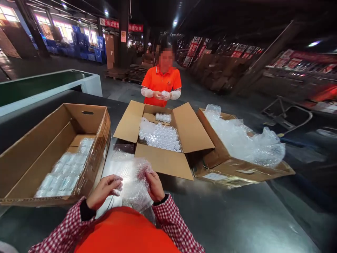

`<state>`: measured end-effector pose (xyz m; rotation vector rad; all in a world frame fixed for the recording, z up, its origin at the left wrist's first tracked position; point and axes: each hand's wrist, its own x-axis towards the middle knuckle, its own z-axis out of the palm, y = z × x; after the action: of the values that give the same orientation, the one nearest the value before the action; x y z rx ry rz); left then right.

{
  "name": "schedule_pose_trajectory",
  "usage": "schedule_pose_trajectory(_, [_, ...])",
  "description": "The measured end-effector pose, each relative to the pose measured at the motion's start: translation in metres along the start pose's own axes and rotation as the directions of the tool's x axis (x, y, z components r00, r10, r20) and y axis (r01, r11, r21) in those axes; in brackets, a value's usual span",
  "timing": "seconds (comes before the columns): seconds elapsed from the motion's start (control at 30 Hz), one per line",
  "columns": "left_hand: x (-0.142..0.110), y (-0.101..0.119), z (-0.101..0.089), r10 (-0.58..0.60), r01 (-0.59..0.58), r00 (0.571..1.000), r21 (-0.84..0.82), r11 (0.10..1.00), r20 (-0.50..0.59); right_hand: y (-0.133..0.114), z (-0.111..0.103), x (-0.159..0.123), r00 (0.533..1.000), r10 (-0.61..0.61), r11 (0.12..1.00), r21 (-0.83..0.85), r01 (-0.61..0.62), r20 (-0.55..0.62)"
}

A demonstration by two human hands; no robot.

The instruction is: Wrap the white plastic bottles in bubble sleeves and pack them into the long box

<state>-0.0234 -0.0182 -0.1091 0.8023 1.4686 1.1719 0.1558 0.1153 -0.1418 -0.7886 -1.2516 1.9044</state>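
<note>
A sheet of clear bubble wrap [134, 172] is spread between my two hands, low over the worktable. My left hand [105, 189] pinches its left edge, and my right hand [154, 184] grips it at the right. Just beyond, an open cardboard box [165, 165] holds many small clear-topped items [160, 137] packed upright, with a wrapped bundle [163, 117] at its far side. To the left, a deep cardboard box [31, 151] contains several wrapped white bundles [65, 172].
A carton at the right [218, 154] overflows with bubble wrap [242, 137]. Across the table a co-worker in an orange shirt [162, 82] holds a small wrapped bundle [165, 95]. A conveyor [91, 80] stands at the far left. The dark tabletop [223, 214] extends to the right.
</note>
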Motion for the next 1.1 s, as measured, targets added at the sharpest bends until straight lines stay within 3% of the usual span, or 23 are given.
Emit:
schedule_pose_trajectory(0.1, [0.002,0.007,0.003,0.070,-0.069,0.997,0.024,0.997,-0.037,-0.017,-0.016,0.000,0.977,0.174,0.970,0.150,-0.191,0.120])
schedule_pose_trajectory(0.2, [0.004,0.010,0.001,0.108,-0.106,0.994,0.081,0.991,-0.014,-0.032,-0.038,0.006,0.910,0.305,0.936,0.088,-0.341,0.281])
schedule_pose_trajectory(0.3, [0.008,0.009,-0.003,0.127,-0.133,0.991,0.205,0.970,0.043,-0.044,-0.051,0.018,0.892,0.345,0.939,-0.104,-0.329,0.291])
schedule_pose_trajectory(0.37, [0.013,0.005,-0.008,0.140,-0.136,0.990,0.282,0.950,0.008,-0.050,-0.051,0.025,0.898,0.347,0.934,-0.188,-0.304,0.270])
schedule_pose_trajectory(0.43, [0.019,0.000,-0.012,0.187,-0.137,0.975,0.344,0.929,-0.117,-0.055,-0.044,0.029,0.917,0.319,0.940,-0.202,-0.275,0.239])
schedule_pose_trajectory(0.5, [0.022,-0.003,-0.012,0.287,-0.148,0.915,0.427,0.892,-0.283,-0.057,-0.029,0.028,0.944,0.262,0.954,-0.202,-0.222,0.200])
schedule_pose_trajectory(0.57, [0.022,0.001,-0.005,0.326,-0.160,0.878,0.427,0.890,-0.351,-0.052,-0.008,0.023,0.960,0.203,0.962,-0.223,-0.159,0.190])
schedule_pose_trajectory(0.7, [0.019,0.023,0.019,0.186,-0.167,0.964,0.114,0.979,-0.189,-0.031,0.033,0.014,0.927,0.175,0.936,-0.348,-0.052,0.332])
schedule_pose_trajectory(0.77, [0.017,0.031,0.025,0.172,-0.164,0.964,0.054,0.985,-0.205,-0.023,0.044,0.015,0.905,0.189,0.933,-0.357,-0.044,0.382])
schedule_pose_trajectory(0.83, [0.016,0.032,0.023,0.180,-0.156,0.955,0.120,0.981,-0.237,-0.020,0.044,0.020,0.887,0.207,0.943,-0.327,-0.067,0.414])
schedule_pose_trajectory(0.93, [0.013,0.022,0.012,0.225,-0.174,0.964,0.304,0.937,-0.143,-0.024,0.033,0.034,0.913,0.212,0.935,-0.345,-0.085,0.350])
schedule_pose_trajectory(1.0, [0.014,0.011,0.004,0.287,-0.232,0.955,0.406,0.884,-0.079,-0.026,0.023,0.048,0.944,0.218,0.891,-0.445,-0.089,0.248])
schedule_pose_trajectory(1.1, [0.023,-0.004,-0.006,0.334,-0.263,0.941,0.513,0.817,-0.048,-0.032,0.007,0.082,0.945,0.267,0.786,-0.610,-0.102,0.186])
